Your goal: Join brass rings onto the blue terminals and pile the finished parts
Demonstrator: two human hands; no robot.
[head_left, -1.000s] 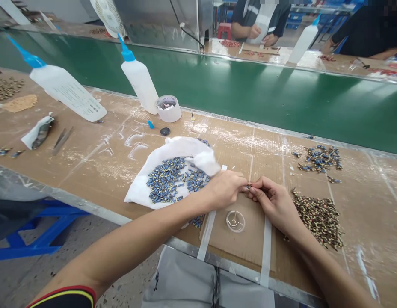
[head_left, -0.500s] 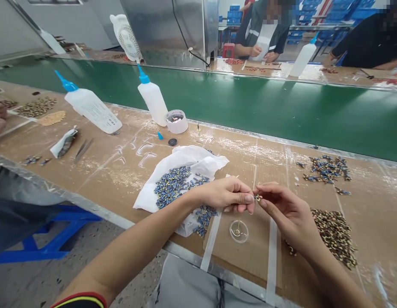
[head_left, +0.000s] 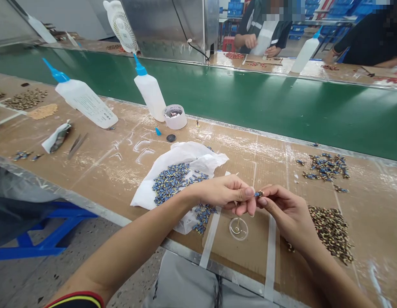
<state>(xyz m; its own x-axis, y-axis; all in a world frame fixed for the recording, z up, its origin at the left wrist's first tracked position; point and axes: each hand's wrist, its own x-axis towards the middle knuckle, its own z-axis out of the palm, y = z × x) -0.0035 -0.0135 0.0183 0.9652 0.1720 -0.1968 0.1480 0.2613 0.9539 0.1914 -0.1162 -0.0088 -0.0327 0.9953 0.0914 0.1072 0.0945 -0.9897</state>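
My left hand point(head_left: 232, 194) pinches a small blue piece point(head_left: 256, 194) between thumb and finger. Against its right end, the thumb and fingertips of my right hand point(head_left: 288, 209) close on a small brown-and-cream piece point(head_left: 262, 193). The two bits touch; whether they are joined I cannot tell. Below the hands sits a shallow clear dish point(head_left: 238, 229) with a thin stick and a little clear liquid. Many blue-and-yellow pieces point(head_left: 171, 182) lie on a crumpled white sheet point(head_left: 143, 194) at the left. Right of my hands is a heap of brown-and-cream pieces point(head_left: 331, 235).
Farther right lies a loose group of blue-and-brown pieces point(head_left: 328, 166). White squeeze bottles point(head_left: 150, 96) and a tape roll point(head_left: 175, 117) line the back edge, before a green conveyor belt point(head_left: 250, 98). Tweezers point(head_left: 77, 144) lie left. Co-workers point(head_left: 262, 34) sit across the belt.
The pinched bits have turned between my fingertips, so more of the blue side shows. The view has shifted slightly. Across the belt, a co-worker's hand has lifted.
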